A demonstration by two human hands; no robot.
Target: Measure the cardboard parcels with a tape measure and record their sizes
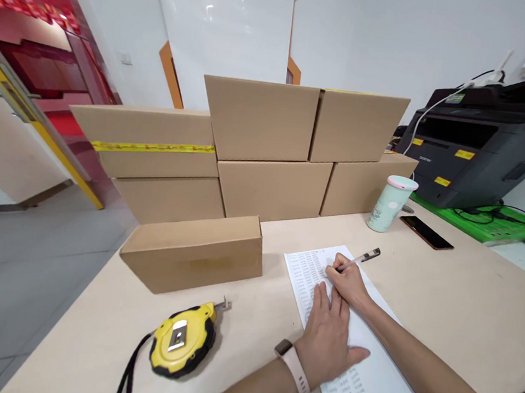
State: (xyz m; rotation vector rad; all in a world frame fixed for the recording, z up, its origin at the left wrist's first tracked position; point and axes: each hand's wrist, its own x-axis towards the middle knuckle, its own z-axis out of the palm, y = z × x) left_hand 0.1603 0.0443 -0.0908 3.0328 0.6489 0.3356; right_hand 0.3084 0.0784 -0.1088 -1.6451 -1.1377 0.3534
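My right hand (348, 282) is closed around a pen (369, 255), its tip down at the upper part of a printed sheet of paper (377, 358). Columns of small text run along the sheet's left side, too small to read. Flat on the paper, just below the right hand, lies my left hand (328, 335) with fingers stretched out and thumb apart. A pale pink band with a dark face circles the left wrist. To the left, a yellow and black tape measure (184, 338) rests on the table, its metal hook showing and a black strap trailing.
Behind the tape measure sits a cardboard box (199, 262). More boxes (268, 188) are stacked along the table's back. A mint-green cup (390, 204) and a dark phone (426, 232) lie right of them, near a black printer (474, 144) on a green base. The table's left edge borders the floor.
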